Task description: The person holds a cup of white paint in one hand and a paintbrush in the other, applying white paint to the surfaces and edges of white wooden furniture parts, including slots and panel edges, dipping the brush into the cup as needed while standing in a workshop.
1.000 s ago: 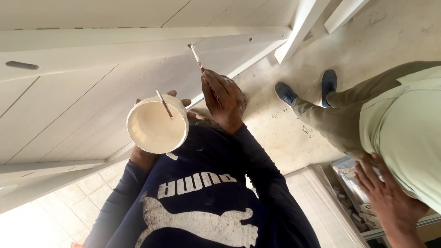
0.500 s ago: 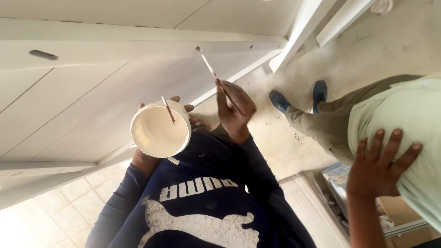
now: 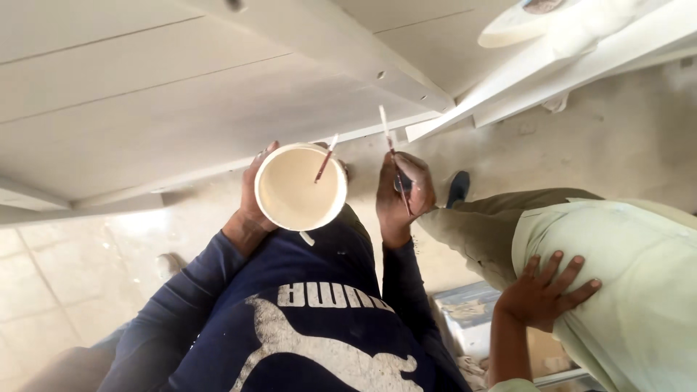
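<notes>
The left hand [image 3: 250, 207] has its grip wrapped around a round cup of pale paint [image 3: 300, 186], a thin stick [image 3: 324, 160] leaning inside it; the right hand [image 3: 401, 192] is clenched on a slim brush [image 3: 390, 141] whose tip points up from the grip toward the white panelled boards [image 3: 167, 94]; the boards look evenly pale, so coating seems well along, with touch-up likely left; a co-worker's hand [image 3: 546, 290] rests apart on a light green shirt [image 3: 624, 283]

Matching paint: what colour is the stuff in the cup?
Cream, off-white, in the cup; head view.
</notes>
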